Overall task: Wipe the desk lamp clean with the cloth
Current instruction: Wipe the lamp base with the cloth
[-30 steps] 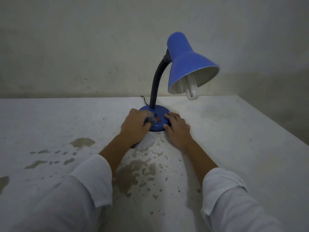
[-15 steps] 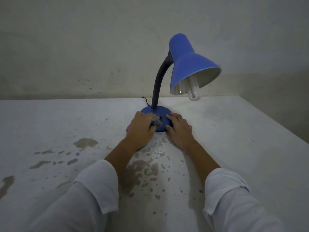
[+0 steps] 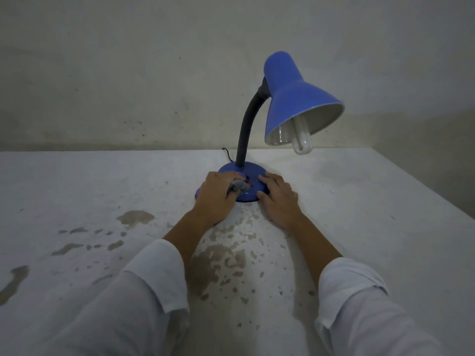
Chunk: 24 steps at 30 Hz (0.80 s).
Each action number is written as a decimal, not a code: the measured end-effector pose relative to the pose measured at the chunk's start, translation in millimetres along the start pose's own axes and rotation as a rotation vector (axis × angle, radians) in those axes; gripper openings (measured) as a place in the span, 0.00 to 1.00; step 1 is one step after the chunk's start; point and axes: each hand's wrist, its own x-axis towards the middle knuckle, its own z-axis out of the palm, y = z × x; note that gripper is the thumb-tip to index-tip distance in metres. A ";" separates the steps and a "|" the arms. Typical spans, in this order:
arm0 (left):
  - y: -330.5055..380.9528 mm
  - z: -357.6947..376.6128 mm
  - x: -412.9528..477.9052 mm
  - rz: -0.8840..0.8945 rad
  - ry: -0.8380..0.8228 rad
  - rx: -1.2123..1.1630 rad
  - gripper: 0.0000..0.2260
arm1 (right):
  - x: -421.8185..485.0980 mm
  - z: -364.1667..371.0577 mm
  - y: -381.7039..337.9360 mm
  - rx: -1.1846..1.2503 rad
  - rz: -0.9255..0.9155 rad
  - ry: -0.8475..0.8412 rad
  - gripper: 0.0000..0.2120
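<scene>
A blue desk lamp [image 3: 295,98] with a black bendable neck and a white bulb stands on the table, its round blue base [image 3: 246,170] just beyond my hands. My left hand [image 3: 214,195] is closed around a small grey cloth [image 3: 240,186] and presses it onto the left front of the base. A bit of purple shows under that hand at its left edge. My right hand [image 3: 279,199] lies flat with fingers spread on the base's right front edge, holding nothing.
The white table [image 3: 359,206] has worn, peeling patches in front of me and to the left. Its right edge runs diagonally at the far right. A stained wall rises just behind the lamp, and a thin black cord [image 3: 227,154] leaves the base at the back.
My left hand with the cloth has shifted slightly left and nearer on the base. My right hand stays on the base's right edge. The lamp has not moved on the table.
</scene>
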 end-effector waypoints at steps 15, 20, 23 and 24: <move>-2.9 -15.1 36.2 -0.093 -0.097 -0.025 0.17 | -1.1 -0.1 -0.1 0.006 -0.002 -0.007 0.22; -0.7 -4.0 32.6 -0.088 -0.124 0.090 0.09 | -0.4 0.7 0.9 0.007 -0.012 0.012 0.22; -3.8 -3.4 19.3 -0.098 -0.109 0.057 0.09 | -0.3 1.8 0.8 0.006 -0.007 0.009 0.22; -3.8 -3.4 15.3 -0.093 -0.100 0.036 0.09 | 0.0 1.5 0.7 0.006 -0.006 0.007 0.22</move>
